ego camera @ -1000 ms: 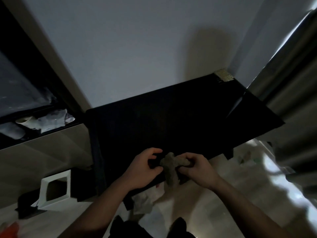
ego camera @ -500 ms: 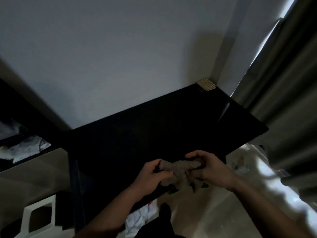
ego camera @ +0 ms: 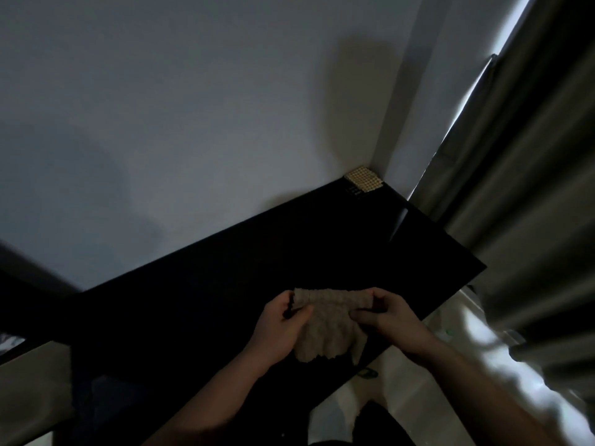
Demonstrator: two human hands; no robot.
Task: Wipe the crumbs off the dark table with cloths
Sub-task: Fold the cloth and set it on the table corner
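Observation:
A beige textured cloth [ego camera: 325, 326] hangs spread between both hands above the near edge of the dark table [ego camera: 257, 278]. My left hand [ego camera: 277, 329] pinches its top left corner. My right hand [ego camera: 386, 320] pinches the top right corner. The cloth's lower part droops over the table's front edge. The room is dim, and I cannot make out any crumbs on the black surface.
A small checkered yellow pad [ego camera: 363, 180] lies in the table's far corner against the pale wall. Grey curtains [ego camera: 521, 194] hang along the right side, with daylight at their edge. Pale floor [ego camera: 450, 358] shows beyond the table's near right edge.
The cloth was bunched up between my hands; now it is pulled open and spread wide. My view has tilted up and swung left, so the shelf and white box have left the frame.

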